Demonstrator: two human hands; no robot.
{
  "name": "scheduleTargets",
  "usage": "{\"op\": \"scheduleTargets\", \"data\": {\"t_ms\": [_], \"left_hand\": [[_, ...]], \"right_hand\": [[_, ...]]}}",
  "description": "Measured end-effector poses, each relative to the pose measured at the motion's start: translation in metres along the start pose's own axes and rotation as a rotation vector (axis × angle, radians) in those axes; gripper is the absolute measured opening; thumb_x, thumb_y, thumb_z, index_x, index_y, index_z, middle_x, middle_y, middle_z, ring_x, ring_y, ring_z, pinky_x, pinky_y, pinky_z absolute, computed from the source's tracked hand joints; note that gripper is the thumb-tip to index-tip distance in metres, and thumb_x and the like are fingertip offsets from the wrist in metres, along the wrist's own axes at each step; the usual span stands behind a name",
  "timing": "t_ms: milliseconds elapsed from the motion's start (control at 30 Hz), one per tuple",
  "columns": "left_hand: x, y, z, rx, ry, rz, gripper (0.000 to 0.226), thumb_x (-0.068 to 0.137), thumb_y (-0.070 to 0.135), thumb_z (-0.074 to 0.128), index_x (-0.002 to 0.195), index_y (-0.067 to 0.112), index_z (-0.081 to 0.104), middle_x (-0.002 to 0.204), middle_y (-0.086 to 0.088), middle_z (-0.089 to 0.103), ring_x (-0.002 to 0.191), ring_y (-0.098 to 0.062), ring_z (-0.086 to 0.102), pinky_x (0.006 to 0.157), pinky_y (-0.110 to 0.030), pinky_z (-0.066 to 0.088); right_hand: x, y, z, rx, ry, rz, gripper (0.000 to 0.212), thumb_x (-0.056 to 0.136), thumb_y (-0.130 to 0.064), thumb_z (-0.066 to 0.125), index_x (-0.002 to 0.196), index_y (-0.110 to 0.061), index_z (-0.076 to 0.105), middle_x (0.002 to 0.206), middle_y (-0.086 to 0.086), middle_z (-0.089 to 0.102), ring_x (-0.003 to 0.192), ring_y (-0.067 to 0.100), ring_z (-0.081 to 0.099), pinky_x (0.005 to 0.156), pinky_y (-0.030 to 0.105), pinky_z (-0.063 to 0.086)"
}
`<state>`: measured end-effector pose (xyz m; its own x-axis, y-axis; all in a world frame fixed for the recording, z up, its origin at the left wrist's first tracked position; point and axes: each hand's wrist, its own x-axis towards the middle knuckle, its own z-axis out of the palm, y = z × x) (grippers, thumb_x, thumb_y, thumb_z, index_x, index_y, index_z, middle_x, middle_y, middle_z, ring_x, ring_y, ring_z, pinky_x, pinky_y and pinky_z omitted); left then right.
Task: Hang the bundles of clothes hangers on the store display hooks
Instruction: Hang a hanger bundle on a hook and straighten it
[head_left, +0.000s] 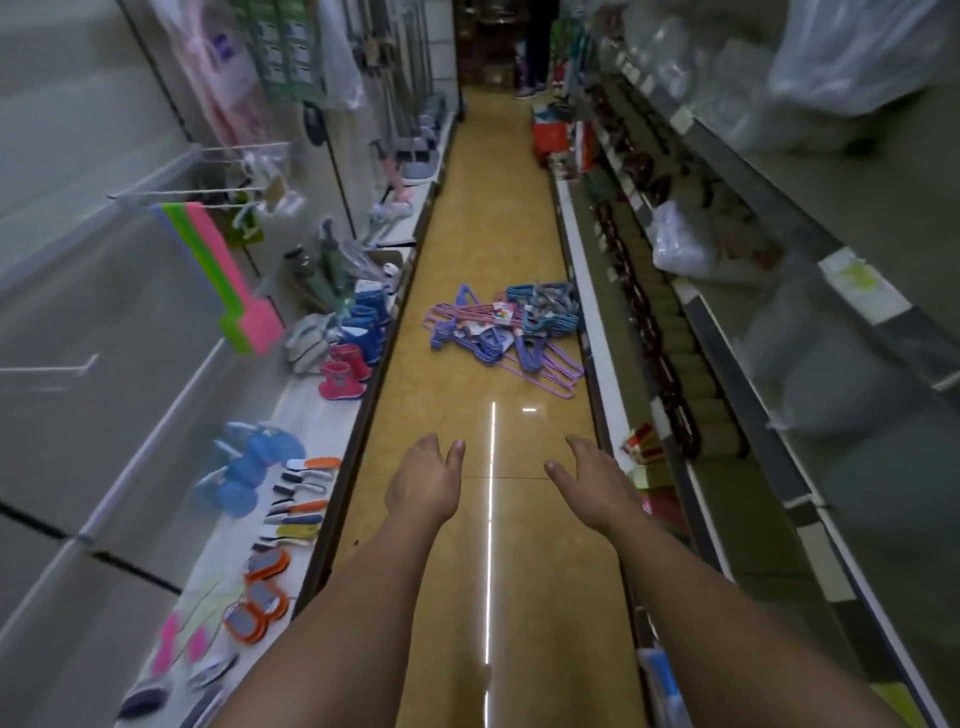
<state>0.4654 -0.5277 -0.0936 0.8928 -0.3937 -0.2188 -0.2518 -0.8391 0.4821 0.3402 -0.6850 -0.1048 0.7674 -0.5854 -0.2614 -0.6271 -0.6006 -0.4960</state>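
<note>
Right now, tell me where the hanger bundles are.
In the head view the hanger bundles lie in a heap on the yellow aisle floor, against the right-hand shelf base, ahead of both empty hands.

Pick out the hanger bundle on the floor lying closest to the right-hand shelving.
The blue-grey hanger bundle, at the pile's far right against the shelf base; the purple and pink bundles lie more toward mid-aisle.

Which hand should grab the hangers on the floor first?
Probably the right hand. The hangers lie ahead toward the right shelf, nearer its side than the left hand. Both hands are empty.
</note>
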Motion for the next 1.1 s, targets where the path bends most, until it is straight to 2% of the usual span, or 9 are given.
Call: {"op": "scheduleTargets", "data": {"t_ms": [267,500,767,967,1100], "left_hand": [[0.111,0.031,0.014,0.026,-0.101,0.063,0.059,0.1,0.049,0.027,0.14,0.007,0.038,0.143,-0.012,0.043,0.13,-0.028,0.042,0.102,-0.04,0.037],[0.251,0.044,-0.013,0.11,-0.112,0.151,0.064,0.099,0.053,0.025,0.149,0.013,0.025,0.157,-0.01,0.021,0.144,-0.026,0.02,0.114,-0.04,0.024],[0.367,0.048,-0.024,0.163,-0.163,0.175,0.063,0.1,0.052,0.025,0.15,0.014,0.025,0.157,-0.009,0.021,0.144,-0.025,0.021,0.113,-0.041,0.024],[0.438,0.065,-0.012,0.194,-0.198,0.166,0.063,0.1,0.053,0.024,0.151,0.015,0.023,0.158,-0.008,0.02,0.145,-0.025,0.019,0.113,-0.043,0.023],[0.498,0.094,0.003,0.19,-0.198,0.16,0.064,0.099,0.053,0.025,0.151,0.015,0.023,0.158,-0.008,0.02,0.145,-0.024,0.019,0.113,-0.043,0.024]], "right_hand": [[0.1,0.001,-0.02,-0.036,0.016,0.073,0.063,0.098,-0.049,0.039,0.15,-0.016,0.025,0.155,0.005,0.029,0.14,0.024,0.03,0.112,0.039,0.029],[0.211,-0.043,-0.037,-0.096,0.035,0.09,0.063,0.097,-0.049,0.04,0.15,-0.018,0.025,0.155,0.002,0.029,0.14,0.022,0.03,0.111,0.038,0.028],[0.319,-0.072,-0.039,-0.09,0.042,0.138,0.063,0.096,-0.051,0.041,0.149,-0.019,0.027,0.153,0.003,0.032,0.139,0.024,0.032,0.112,0.039,0.03],[0.392,-0.069,-0.045,-0.088,0.017,0.146,0.063,0.095,-0.053,0.04,0.148,-0.021,0.028,0.152,0.003,0.035,0.137,0.023,0.034,0.112,0.043,0.031],[0.458,-0.058,-0.061,-0.106,-0.012,0.155,0.065,0.096,-0.054,0.038,0.151,-0.022,0.023,0.157,0.004,0.022,0.142,0.025,0.025,0.115,0.042,0.027]]}}
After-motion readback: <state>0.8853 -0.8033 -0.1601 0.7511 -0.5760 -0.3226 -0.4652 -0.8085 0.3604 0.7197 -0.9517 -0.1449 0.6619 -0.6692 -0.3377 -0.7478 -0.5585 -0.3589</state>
